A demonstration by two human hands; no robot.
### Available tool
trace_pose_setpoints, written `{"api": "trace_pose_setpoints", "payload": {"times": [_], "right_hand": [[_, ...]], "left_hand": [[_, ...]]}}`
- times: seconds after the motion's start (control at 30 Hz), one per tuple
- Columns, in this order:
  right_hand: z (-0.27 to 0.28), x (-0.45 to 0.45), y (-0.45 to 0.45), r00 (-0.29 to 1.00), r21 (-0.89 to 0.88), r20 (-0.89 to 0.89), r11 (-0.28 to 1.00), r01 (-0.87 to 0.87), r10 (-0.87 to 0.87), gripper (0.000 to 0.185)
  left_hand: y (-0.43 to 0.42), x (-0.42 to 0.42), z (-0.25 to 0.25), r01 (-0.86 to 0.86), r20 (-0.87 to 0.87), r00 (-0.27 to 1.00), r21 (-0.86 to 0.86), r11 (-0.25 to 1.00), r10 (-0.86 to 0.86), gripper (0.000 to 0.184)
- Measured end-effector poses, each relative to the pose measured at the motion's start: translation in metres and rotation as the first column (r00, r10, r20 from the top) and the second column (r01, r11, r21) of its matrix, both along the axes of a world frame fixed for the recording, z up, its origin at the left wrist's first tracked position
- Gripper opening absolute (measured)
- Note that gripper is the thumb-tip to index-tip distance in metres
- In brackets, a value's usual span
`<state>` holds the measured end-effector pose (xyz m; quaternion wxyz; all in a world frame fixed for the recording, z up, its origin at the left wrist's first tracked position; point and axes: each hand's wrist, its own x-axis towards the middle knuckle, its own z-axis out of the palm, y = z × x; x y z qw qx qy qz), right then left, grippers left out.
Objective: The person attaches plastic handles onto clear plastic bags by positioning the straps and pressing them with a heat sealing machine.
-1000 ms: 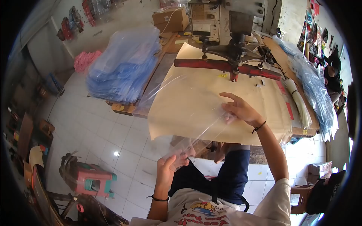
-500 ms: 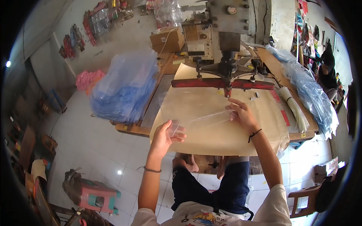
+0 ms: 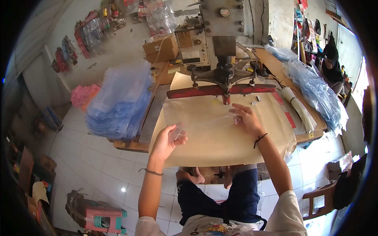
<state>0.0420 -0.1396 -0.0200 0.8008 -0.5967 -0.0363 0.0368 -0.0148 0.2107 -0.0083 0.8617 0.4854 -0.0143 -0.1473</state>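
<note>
Film (image 3: 197,122), clear, in both hands (image 3: 165,142) (image 3: 249,121)

You wear a whitish short-sleeved T-shirt (image 3: 199,222) with a partly visible yellow cartoon print (image 3: 215,229), navy shorts (image 3: 241,192) with a small white marking (image 3: 179,190), and a dark waist strap (image 3: 258,221). Your left hand (image 3: 165,142) and right hand (image 3: 249,121) are bare; thin dark cord bracelets (image 3: 153,172) circle both wrists.

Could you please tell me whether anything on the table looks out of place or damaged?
Nothing looks clearly damaged. Slightly untidy: two small, apparently loose pieces lie on the tan sheet beyond the right hand, looking stray, and the blue plastic stack overhangs the left edge of the table.
</note>
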Motion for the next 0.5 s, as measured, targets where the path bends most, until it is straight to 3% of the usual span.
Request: {"api": "trace_pose_setpoints", "payload": {"times": [0.2, 0.5], "right_hand": [[-0.002, 0.0, -0.013, 0.994, -0.028, 0.031, 0.994, 0.104, -0.103, 0.045], [-0.008, 0.009, -0.028, 0.926, -0.126, 0.101, 0.919, 0.374, -0.363, 0.045]], "left_hand": [[-0.015, 0.021, 0.004, 0.017, -0.058, 0.998, 0.116, 0.993, -0.01, 0.028], [-0.043, 0.086, -0.021, -0.067, 0.01, 0.998, 0.184, 0.981, 0.066, 0.02]]}}
